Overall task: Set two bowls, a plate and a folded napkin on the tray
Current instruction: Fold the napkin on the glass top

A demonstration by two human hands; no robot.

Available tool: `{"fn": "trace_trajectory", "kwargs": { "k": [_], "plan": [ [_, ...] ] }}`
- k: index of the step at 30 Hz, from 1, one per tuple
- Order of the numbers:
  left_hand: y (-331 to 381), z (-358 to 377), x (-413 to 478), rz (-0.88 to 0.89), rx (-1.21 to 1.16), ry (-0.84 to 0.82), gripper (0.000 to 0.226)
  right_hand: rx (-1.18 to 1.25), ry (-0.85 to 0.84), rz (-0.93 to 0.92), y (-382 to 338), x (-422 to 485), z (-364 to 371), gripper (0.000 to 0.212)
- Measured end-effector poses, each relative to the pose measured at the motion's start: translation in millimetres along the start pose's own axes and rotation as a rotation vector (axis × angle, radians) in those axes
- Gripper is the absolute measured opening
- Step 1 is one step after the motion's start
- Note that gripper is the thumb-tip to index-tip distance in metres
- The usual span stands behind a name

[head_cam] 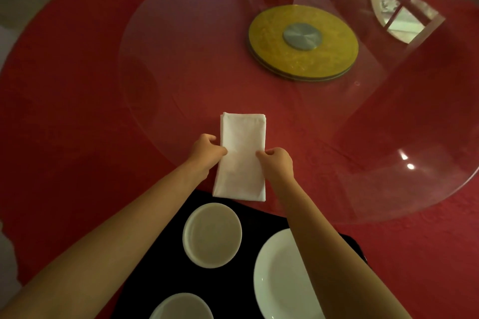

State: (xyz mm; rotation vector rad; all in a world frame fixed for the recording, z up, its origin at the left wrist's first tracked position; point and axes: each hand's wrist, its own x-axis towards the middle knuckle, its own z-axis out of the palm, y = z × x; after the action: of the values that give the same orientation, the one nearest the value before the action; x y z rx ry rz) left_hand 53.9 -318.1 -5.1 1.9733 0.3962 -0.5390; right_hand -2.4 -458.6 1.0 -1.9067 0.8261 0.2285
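A white folded napkin lies as a long rectangle on the red table, its near end overlapping the far edge of the black tray. My left hand pinches its left edge and my right hand pinches its right edge, both about halfway along. On the tray stand a pale bowl in the middle, a second bowl cut off by the bottom of the view, and a white plate at the right, partly under my right forearm.
A round glass turntable covers much of the red tablecloth, with a yellow disc hub at its centre, far right of the napkin. The table's edge curves along the far left.
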Motion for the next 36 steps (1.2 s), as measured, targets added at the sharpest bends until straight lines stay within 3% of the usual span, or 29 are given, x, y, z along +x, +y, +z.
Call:
{"fn": "trace_trajectory", "kwargs": {
  "k": [3, 7, 11, 15, 22, 26, 30, 36],
  "plan": [
    [2, -4, 0, -0.068, -0.149, -0.143, 0.04, 0.078, -0.057, 0.035, -3, -2, -2, 0.023],
    [2, -11, -5, -0.116, -0.224, -0.268, 0.016, 0.245, -0.13, 0.012, -3, -4, -10, 0.026],
    [1, -17, -8, -0.079, -0.364, -0.301, 0.033, 0.41, -0.164, -0.02, -3, -10, -26, 0.012],
    [6, -20, -15, 0.09, -0.414, -0.253, 0.047, 0.435, -0.144, -0.098, -5, -16, -39, 0.014],
    [23, -25, -38, 0.526, -0.144, -0.294, 0.055, 0.386, -0.125, -0.25, -7, -26, -61, 0.012],
    [33, -21, -51, 0.717, 0.231, -0.133, 0.05, 0.333, -0.002, -0.256, -7, -30, -72, 0.033],
    [40, -17, -60, 0.869, 0.421, 0.027, 0.034, 0.155, 0.048, -0.413, -5, -35, -79, 0.045],
    [42, -14, -71, 0.961, 0.559, 0.144, 0.016, -0.09, 0.156, -0.505, 0, -42, -93, 0.014]
  ]
}}
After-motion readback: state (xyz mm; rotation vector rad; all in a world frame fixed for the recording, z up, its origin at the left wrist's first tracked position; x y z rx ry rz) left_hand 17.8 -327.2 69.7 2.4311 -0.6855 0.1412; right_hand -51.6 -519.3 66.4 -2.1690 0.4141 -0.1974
